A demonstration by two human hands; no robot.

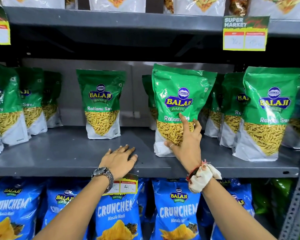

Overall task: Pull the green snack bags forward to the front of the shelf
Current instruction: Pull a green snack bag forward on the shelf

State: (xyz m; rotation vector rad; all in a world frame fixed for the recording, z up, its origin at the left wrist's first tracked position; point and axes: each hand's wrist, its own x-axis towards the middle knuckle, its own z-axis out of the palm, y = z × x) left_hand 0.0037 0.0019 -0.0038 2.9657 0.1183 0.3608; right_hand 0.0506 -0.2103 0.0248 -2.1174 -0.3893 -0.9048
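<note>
Green Balaji Ratlami Sev bags stand on the grey middle shelf (pixel 64 153). My right hand (pixel 185 141) grips the lower front of one green bag (pixel 178 94), which stands near the shelf's front, right of centre. Another green bag (pixel 100 103) stands alone further back, left of centre. My left hand (pixel 119 159) lies flat on the shelf near the front edge, fingers spread, holding nothing. More green bags (pixel 267 110) line up at the right, and others (pixel 9 104) at the left, with further ones behind them.
Blue Crunchem bags (pixel 177 208) fill the shelf below, with a price tag (pixel 125 186) clipped to the shelf edge. The upper shelf carries white snack bags and a yellow supermarket price card (pixel 245 33). A perforated metal upright (pixel 296 196) runs down at the right.
</note>
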